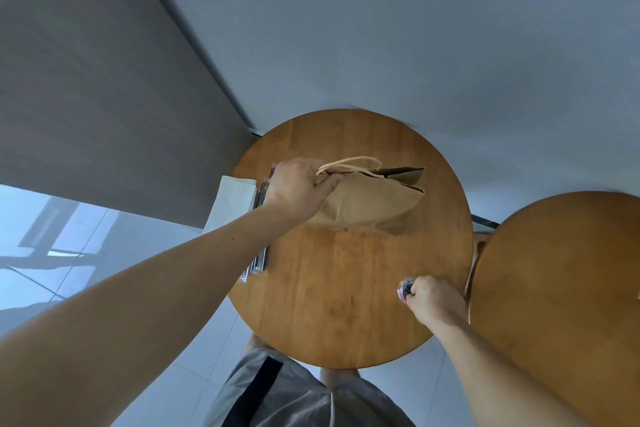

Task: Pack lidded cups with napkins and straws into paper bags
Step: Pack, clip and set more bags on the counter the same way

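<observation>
Left hand (pixel 298 187): your fingers are curled tight, pinching the paper bag (pixel 367 204) by its rim and cord handle above the far middle of the table (pixel 329 305). This probably props the mouth open. The bag leans, gaping toward the table's right side.

Right hand (pixel 434 300): wrapped round a cup (pixel 406 287) at the table's near-right edge, with only the printed top showing. It looks ready to load.

Napkins (pixel 232 201) and straws (pixel 258 258) lie at the table's left edge.

The right hand (pixel 434 298) covers most of the cup (pixel 406 286); the second table (pixel 561 288) runs off-frame.
</observation>
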{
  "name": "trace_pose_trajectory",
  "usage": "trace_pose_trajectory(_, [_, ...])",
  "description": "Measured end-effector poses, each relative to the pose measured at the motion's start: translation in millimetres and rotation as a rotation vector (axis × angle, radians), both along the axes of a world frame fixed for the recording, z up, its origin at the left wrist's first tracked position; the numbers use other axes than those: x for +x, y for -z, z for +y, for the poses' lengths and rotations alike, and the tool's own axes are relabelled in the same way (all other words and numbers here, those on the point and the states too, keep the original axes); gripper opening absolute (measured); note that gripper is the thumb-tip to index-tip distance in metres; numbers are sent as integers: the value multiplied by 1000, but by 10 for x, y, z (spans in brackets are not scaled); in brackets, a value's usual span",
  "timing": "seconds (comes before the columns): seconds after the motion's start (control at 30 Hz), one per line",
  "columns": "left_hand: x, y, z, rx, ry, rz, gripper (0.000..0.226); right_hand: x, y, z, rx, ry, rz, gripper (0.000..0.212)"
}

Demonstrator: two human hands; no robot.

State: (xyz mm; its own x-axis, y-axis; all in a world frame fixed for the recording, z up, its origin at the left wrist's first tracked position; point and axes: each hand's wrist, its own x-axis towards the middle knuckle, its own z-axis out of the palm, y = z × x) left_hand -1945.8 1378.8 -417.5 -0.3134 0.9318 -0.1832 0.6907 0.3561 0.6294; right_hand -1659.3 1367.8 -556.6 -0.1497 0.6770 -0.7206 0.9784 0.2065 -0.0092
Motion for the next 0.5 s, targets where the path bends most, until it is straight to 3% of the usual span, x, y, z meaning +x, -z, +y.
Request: trace_pose_trajectory(0.5, [5, 1, -13, 30, 4, -19, 18, -41, 51, -48, 98, -63, 7, 19])
